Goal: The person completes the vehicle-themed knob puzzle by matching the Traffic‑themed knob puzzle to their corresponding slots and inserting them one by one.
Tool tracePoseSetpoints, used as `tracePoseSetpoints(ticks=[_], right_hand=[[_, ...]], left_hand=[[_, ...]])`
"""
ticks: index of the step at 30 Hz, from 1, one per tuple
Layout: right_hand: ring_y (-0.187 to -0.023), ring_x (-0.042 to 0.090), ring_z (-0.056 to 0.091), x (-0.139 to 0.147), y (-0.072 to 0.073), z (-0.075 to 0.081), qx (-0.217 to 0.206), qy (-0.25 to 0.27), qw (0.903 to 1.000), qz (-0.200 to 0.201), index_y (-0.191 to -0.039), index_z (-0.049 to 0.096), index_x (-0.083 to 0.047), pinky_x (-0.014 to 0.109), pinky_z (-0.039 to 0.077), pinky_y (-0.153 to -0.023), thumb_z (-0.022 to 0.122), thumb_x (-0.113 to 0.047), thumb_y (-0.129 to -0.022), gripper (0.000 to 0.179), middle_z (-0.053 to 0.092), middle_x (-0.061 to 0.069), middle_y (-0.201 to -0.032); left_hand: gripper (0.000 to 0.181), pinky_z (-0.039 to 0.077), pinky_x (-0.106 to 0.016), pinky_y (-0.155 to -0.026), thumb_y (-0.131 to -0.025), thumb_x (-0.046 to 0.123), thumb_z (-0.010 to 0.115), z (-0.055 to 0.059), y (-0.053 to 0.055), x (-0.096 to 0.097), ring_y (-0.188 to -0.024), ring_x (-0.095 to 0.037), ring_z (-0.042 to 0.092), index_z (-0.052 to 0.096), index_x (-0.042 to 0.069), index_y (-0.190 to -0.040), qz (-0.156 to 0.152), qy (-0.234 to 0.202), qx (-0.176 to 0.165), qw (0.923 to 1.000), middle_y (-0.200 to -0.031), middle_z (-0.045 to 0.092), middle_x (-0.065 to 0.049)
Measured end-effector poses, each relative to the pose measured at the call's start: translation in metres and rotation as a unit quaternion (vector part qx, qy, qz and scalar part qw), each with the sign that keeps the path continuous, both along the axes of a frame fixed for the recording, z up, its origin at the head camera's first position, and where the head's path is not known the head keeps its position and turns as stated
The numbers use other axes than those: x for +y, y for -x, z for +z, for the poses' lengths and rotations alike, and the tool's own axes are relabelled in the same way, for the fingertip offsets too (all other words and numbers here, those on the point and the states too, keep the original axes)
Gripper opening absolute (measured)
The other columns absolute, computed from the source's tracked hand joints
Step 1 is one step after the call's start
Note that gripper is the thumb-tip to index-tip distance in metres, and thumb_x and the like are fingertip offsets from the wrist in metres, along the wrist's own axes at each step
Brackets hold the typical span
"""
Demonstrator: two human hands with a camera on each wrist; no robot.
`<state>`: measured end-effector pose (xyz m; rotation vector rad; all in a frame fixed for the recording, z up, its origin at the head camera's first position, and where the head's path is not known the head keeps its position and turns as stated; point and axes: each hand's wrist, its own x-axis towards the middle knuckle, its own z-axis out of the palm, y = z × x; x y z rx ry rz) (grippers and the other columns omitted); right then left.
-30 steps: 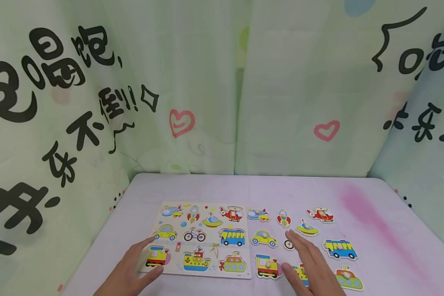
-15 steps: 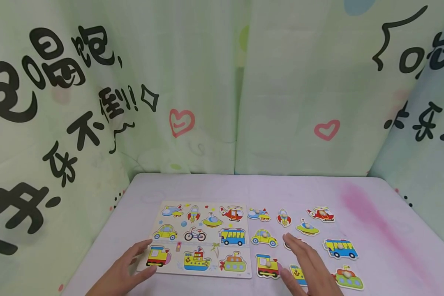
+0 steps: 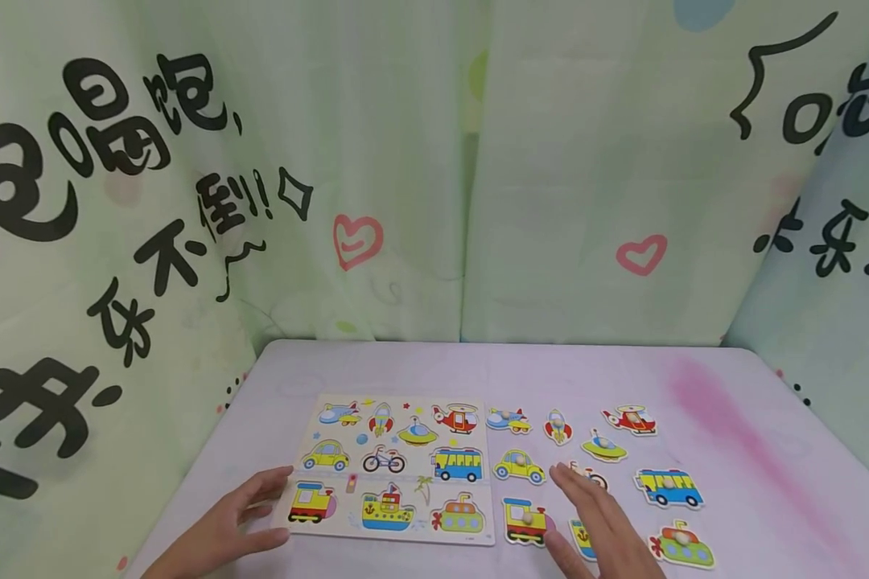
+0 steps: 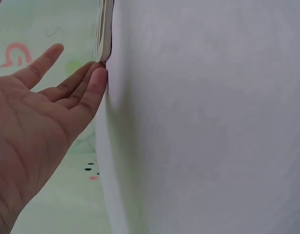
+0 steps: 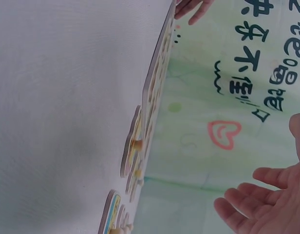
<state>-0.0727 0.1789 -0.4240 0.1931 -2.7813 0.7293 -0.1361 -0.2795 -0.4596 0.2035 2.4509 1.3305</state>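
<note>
A white puzzle board [image 3: 355,486] printed with vehicles lies on the left half of the table. My left hand [image 3: 232,515] is at its left edge, and in the left wrist view the fingertips [image 4: 97,80] touch the board's edge [image 4: 105,34]. My right hand [image 3: 601,523] hovers with loosely extended fingers, holding nothing. Under and around it lie knobbed pieces: a train [image 3: 525,523], a ship [image 3: 582,540] partly hidden by the hand, a bicycle [image 3: 595,478] also partly covered, and a submarine [image 3: 684,547]. The right wrist view shows the hand [image 5: 267,200] apart from the pieces.
More loose pieces lie right of the board: a plane [image 3: 508,420], a rocket [image 3: 558,428], a helicopter [image 3: 632,420], a flying saucer [image 3: 604,446], a car [image 3: 519,466] and a bus [image 3: 669,488]. A printed curtain [image 3: 550,201] surrounds the table [image 3: 586,370].
My left hand has drawn back leftward from over the board to its left edge. My right hand has shifted slightly left, uncovering more of the bicycle piece. Board and pieces stay in place.
</note>
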Motion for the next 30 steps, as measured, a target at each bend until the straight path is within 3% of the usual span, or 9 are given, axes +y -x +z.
tracePoseSetpoints(ticks=[4,7,11,14,19,24,30], right_hand=[[-0.131,0.024,0.056,0.0,-0.001,-0.003,0.018,-0.005,0.9998,0.004,-0.147,0.053,-0.018,0.056,0.049,-0.1,0.068,-0.049,-0.096,0.061,0.053,0.001,-0.148],[-0.13,0.024,0.057,0.0,0.0,-0.004,0.024,-0.007,0.9997,0.006,-0.145,0.056,-0.017,0.055,0.05,-0.099,0.068,-0.047,-0.096,0.058,0.055,0.0,-0.147],[-0.128,0.022,0.059,-0.001,0.001,-0.006,0.019,-0.015,0.9997,0.004,-0.143,0.058,-0.018,0.054,0.051,-0.097,0.068,-0.049,-0.097,0.056,0.055,-0.001,-0.146],[-0.126,0.021,0.06,-0.001,0.001,-0.008,0.021,-0.02,0.9996,0.004,-0.141,0.06,-0.018,0.053,0.052,-0.096,0.068,-0.049,-0.096,0.055,0.056,-0.001,-0.145],[-0.125,0.019,0.061,-0.002,0.003,-0.009,0.026,-0.018,0.9995,0.007,-0.14,0.061,-0.018,0.052,0.053,-0.094,0.069,-0.048,-0.096,0.054,0.057,-0.002,-0.143],[-0.125,0.024,0.06,0.0,0.013,-0.007,-0.033,0.018,0.999,0.023,-0.142,0.058,-0.017,0.052,0.052,-0.097,0.061,-0.051,-0.1,0.055,0.055,0.002,-0.146],[-0.112,0.019,0.062,0.006,0.03,-0.006,-0.138,0.062,0.9879,0.032,-0.148,0.051,-0.017,0.045,0.055,-0.093,0.057,-0.055,-0.1,0.061,0.049,0.004,-0.151]], left_hand=[[0.078,0.045,-0.013,-0.094,-0.094,0.025,0.074,-0.004,0.006,-0.009,-0.133,-0.038,0.049,0.033,-0.003,-0.154,-0.032,-0.042,-0.005,0.9986,-0.152,0.043,-0.027],[0.078,0.046,-0.014,-0.093,-0.093,0.023,0.075,-0.006,0.011,-0.014,-0.13,-0.037,0.05,0.034,-0.004,-0.153,-0.046,-0.058,-0.015,0.9971,-0.151,0.043,-0.027],[0.081,0.049,-0.017,-0.089,-0.09,0.024,0.079,-0.007,0.016,-0.017,-0.123,-0.031,0.052,0.035,-0.004,-0.153,-0.048,-0.042,-0.027,0.9976,-0.147,0.048,-0.022],[0.085,0.05,-0.021,-0.085,-0.086,0.026,0.083,-0.007,0.018,-0.018,-0.115,-0.027,0.052,0.038,0.0,-0.153,-0.034,-0.005,-0.028,0.999,-0.138,0.053,-0.016],[0.088,0.048,-0.023,-0.08,-0.082,0.026,0.087,-0.008,0.018,-0.019,-0.106,-0.025,0.049,0.04,0.005,-0.153,-0.029,0.024,-0.022,0.999,-0.126,0.05,-0.011],[0.086,0.045,-0.022,-0.079,-0.08,0.023,0.089,-0.01,0.019,-0.02,-0.102,-0.024,0.048,0.042,0.004,-0.15,-0.038,0.02,0.001,0.9991,-0.122,0.049,-0.012],[0.085,0.046,-0.021,-0.077,-0.077,0.028,0.091,-0.014,0.019,-0.016,-0.098,-0.023,0.049,0.047,0.004,-0.146,-0.024,0.037,0.021,0.9988,-0.119,0.051,-0.01]])
